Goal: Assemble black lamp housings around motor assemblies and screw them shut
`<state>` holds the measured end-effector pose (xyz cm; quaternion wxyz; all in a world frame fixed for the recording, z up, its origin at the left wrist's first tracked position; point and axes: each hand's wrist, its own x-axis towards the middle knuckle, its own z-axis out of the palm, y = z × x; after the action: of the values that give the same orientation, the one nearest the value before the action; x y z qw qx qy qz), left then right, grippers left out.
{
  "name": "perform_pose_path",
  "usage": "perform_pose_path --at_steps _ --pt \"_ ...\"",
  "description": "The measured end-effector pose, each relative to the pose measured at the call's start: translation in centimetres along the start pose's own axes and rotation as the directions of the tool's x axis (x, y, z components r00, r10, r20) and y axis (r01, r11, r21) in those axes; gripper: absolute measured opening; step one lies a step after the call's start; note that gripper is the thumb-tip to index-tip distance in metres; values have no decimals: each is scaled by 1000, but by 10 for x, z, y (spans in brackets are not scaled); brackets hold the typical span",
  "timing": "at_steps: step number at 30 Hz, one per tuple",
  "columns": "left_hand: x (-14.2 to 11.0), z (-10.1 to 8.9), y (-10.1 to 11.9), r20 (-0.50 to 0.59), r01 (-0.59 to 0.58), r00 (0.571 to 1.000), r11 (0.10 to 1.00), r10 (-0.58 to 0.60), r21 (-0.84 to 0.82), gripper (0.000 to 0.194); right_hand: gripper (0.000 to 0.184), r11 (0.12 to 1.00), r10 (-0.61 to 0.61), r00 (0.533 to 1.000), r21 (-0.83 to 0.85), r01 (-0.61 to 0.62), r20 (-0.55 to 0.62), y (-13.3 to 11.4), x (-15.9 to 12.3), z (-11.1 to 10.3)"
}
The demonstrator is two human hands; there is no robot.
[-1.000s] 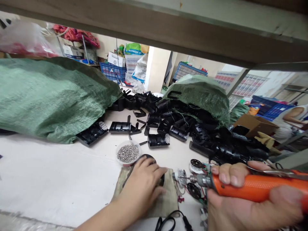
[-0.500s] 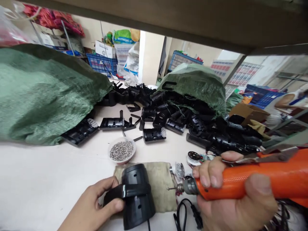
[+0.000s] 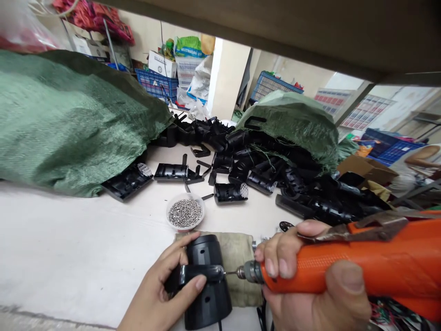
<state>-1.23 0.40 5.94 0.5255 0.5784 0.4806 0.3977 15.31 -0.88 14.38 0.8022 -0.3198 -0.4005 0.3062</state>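
Observation:
My left hand (image 3: 168,285) is closed round the handle of a black hair dryer (image 3: 203,250), which lies on a folded beige cloth (image 3: 241,262). The thumb presses on the handle where it crosses the body, and a cord leaves the lower end. My right hand (image 3: 310,276) grips an orange electric screwdriver (image 3: 375,257), held nearly level, with a worn metal strip along its top. Its thin bit meets the right end of the handle strap at the dryer's side; whether a screw sits there is too small to tell. Just beyond the cloth stands a round tub of small screws (image 3: 185,212).
Black dryer shells (image 3: 230,193) and parts lie heaped across the back of the white table (image 3: 69,248). A green woven sack (image 3: 76,124) bulges at the left, another sack (image 3: 289,119) at the back right. A shelf beam (image 3: 275,41) hangs overhead. Another person's arm (image 3: 420,156) shows far right.
My left hand has gone from covering the dryer to gripping its handle, with the dryer turned on the cloth. The screwdriver has moved left from the parts at the right to the dryer.

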Motion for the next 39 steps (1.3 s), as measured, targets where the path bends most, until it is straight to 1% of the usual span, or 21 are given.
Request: perform_pose_path --at_steps 3,6,10,13,17,20,22,26,29,31,36,39 --pt "-1 0 -1 -12 -18 1000 1000 18 5 22 32 1000 -15 1000 21 16 -25 2 -2 3" --pt "-1 -3 0 -12 -29 999 999 29 21 21 33 999 -8 999 39 9 -32 3 -3 4" --pt "2 -9 6 33 -25 999 998 23 59 20 31 997 -5 1000 77 7 -18 1 -4 0" --pt "4 -9 12 76 -14 997 997 8 82 21 30 997 15 999 79 -18 37 -2 -4 -7" --pt "6 -4 17 71 -14 997 991 4 136 25 30 996 35 993 82 -45 117 -6 -6 -13" --pt "5 -4 17 94 -16 996 990 2 142 24 28 994 57 989 84 -69 138 -6 -7 -16" --pt "5 -7 15 119 -7 993 992 -8 122 23 29 992 78 984 82 -92 158 -6 -8 -17" --pt "4 -15 11 172 36 984 996 -50 83 23 30 990 100 983 79 -114 155 -7 -9 -18" --pt "4 -17 10 189 48 980 997 -59 64 22 31 985 138 974 81 -155 179 -9 -9 -17" --pt "4 -16 9 187 39 981 997 -50 62 22 30 983 143 973 91 -161 183 -9 -11 -15" --pt "4 -10 11 152 27 988 999 -33 44 22 28 992 80 982 82 -95 173 -3 -15 -8" --pt "4 -7 14 119 30 992 999 -32 21 22 27 993 77 982 76 -92 173 1 -16 -6"
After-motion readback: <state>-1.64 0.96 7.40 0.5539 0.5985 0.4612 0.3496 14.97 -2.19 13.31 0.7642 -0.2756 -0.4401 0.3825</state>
